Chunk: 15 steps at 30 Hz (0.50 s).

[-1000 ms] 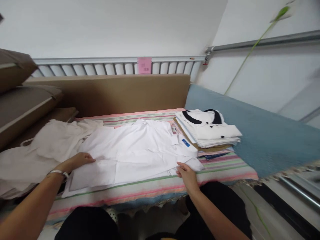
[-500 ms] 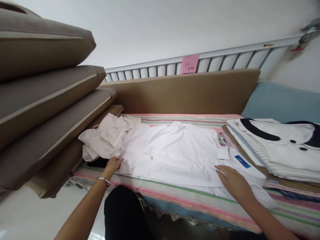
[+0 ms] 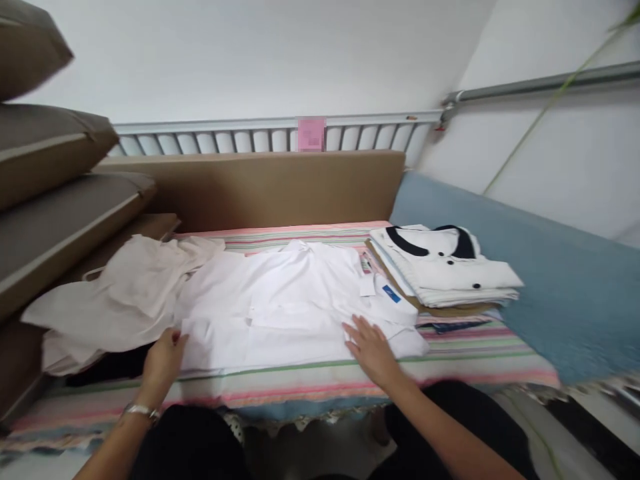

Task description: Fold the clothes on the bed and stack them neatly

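Note:
A white shirt [image 3: 295, 293] lies stretched out lengthwise, its collar at the right with a blue label [image 3: 391, 294] inside. My left hand [image 3: 164, 360] is closed at the shirt's left end, thumb and fingers pinching the hem at its near corner. Flat on the shirt just below the collar rests my right hand [image 3: 370, 350], its fingers spread. Beside the left hand is a crumpled off-white garment [image 3: 135, 287], with a black cloth [image 3: 110, 367] partly hidden beneath it.
Folded clothes [image 3: 440, 273] are stacked at the right, topped by a white garment with black trim. Grey-brown cushions [image 3: 70, 207] pile up at the left. Behind the striped cover [image 3: 300, 380] stand a brown panel [image 3: 280, 187] and a radiator [image 3: 225, 142] bearing a pink note [image 3: 311, 133].
The view has swung right, showing more of the blue sofa side. My right hand has spread its fingers on the shirt near the collar. My left hand stays at the hem.

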### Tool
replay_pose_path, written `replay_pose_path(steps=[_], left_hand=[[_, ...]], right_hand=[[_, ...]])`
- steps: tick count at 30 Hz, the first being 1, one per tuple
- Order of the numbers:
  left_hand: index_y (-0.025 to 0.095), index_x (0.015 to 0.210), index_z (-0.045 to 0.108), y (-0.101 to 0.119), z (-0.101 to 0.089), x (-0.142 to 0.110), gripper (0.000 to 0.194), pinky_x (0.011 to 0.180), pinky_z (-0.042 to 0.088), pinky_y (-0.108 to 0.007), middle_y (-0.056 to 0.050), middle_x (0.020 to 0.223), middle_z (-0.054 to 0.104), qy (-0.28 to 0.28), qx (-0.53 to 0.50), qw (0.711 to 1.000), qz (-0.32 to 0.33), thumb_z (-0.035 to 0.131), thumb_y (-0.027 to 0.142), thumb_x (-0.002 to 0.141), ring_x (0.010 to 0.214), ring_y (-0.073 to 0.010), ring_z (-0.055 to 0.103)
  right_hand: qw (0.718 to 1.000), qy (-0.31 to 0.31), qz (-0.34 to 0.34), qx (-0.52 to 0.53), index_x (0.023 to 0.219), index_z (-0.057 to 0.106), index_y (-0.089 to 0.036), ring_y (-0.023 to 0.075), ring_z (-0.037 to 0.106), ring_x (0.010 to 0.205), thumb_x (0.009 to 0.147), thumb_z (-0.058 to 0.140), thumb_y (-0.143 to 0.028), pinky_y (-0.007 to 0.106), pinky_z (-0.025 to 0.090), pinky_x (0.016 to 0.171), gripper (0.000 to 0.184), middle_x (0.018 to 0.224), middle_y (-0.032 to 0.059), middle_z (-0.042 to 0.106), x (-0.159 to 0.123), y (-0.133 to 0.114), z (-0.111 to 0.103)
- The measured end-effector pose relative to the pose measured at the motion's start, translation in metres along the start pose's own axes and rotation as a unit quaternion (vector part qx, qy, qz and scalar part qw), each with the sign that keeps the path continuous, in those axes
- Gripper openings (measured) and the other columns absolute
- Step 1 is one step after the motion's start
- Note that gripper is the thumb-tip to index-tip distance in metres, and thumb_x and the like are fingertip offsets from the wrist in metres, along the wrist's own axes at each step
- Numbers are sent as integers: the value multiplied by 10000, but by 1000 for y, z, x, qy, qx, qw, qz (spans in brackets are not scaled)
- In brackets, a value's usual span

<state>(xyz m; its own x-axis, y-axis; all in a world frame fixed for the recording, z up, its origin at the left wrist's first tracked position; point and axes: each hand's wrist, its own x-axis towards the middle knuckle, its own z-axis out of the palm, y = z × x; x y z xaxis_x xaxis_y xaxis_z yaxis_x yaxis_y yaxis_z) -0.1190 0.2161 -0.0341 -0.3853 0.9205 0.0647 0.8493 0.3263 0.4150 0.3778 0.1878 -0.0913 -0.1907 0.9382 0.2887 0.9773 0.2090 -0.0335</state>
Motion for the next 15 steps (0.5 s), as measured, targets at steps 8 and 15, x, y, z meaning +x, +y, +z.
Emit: replay_pose_path(steps=[8, 15], left_hand=[[211, 720, 491, -21, 17, 24, 171, 672, 424, -288, -55, 727, 639, 13, -27, 997, 70, 452, 377, 716, 702, -211, 599], [210, 775, 513, -16, 6, 11, 163, 687, 431, -276, -55, 789, 657, 46, -45, 996, 54, 468, 364, 747, 744, -203, 609]], right_hand=[[1000, 9, -9, 9, 1323, 468, -275, 261, 315, 1334, 906, 443, -355, 473, 292, 1049, 426, 1448, 68, 367, -21, -4, 3], [993, 44, -3, 108, 1128, 620, -202, 221, 476, 1200, 922, 382, -296, 407, 344, 1017, 328, 1278, 84, 560, 1, -2, -28]])
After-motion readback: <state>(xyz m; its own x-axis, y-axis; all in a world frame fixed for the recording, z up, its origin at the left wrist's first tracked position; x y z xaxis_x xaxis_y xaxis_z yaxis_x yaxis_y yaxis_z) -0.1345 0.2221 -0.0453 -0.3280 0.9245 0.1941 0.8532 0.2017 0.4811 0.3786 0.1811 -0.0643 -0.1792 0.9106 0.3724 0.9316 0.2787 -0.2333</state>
